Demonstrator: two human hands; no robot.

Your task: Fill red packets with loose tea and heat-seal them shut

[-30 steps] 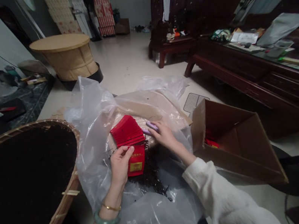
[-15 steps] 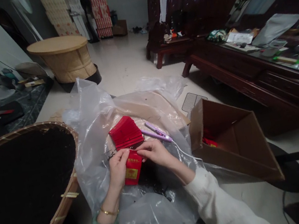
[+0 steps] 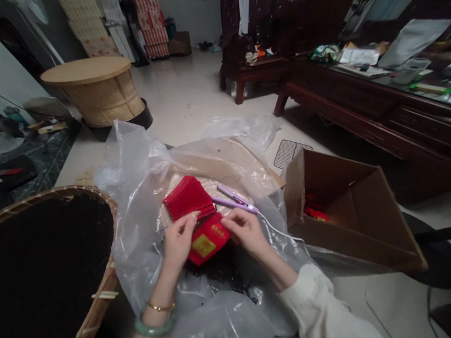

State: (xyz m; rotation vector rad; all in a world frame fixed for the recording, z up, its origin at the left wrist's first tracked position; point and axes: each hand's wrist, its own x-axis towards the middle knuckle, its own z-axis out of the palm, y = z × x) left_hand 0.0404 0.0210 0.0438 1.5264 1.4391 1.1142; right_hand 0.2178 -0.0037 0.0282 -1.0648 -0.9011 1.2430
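A red packet (image 3: 208,241) with gold lettering and a gold panel is tilted between my hands. At its upper right corner, the thumb and fingers of my right hand (image 3: 245,231) pinch it. My left hand (image 3: 180,239) is closed in a pinch at the packet's upper left, its fingertips just above the edge; what they grip cannot be made out. Just beyond lies a fanned stack of red packets (image 3: 187,197). A purple hand-held sealer (image 3: 234,197) with a white cord rests right of the stack. Dark loose leaves (image 3: 230,275) lie below the packet on clear plastic sheeting (image 3: 228,318).
On the left stands a large woven basket (image 3: 110,280) full of dark leaves. An open cardboard box (image 3: 357,210) holding some red packets is at my right. Farther off are a wire rack (image 3: 292,152), a round wicker table (image 3: 88,71) and a dark wooden table (image 3: 353,107).
The red packet has turned from upright to tilted, its top swinging right. My right hand has moved slightly right with its corner, and my left fingertips have shifted up to its upper left.
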